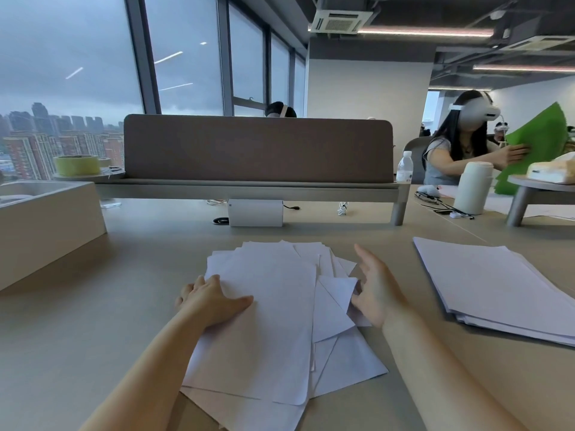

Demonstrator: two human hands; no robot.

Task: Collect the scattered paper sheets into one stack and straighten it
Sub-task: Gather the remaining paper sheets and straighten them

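A loose pile of white paper sheets [273,321] lies fanned and skewed on the beige desk [93,337] in front of me. My left hand [211,298] rests flat on the pile's left edge, fingers spread over the top sheet. My right hand [378,290] stands on its edge at the pile's right side, fingers apart, its thumb touching a sheet with a lifted, folded corner [337,290]. Several sheet corners stick out at the far and near ends.
A second, tidier stack of white paper [497,284] lies to the right. A brown divider screen [258,147] with a white box [255,213] under it closes the far side. A cardboard box [46,225] stands left. A person with a headset sits far right.
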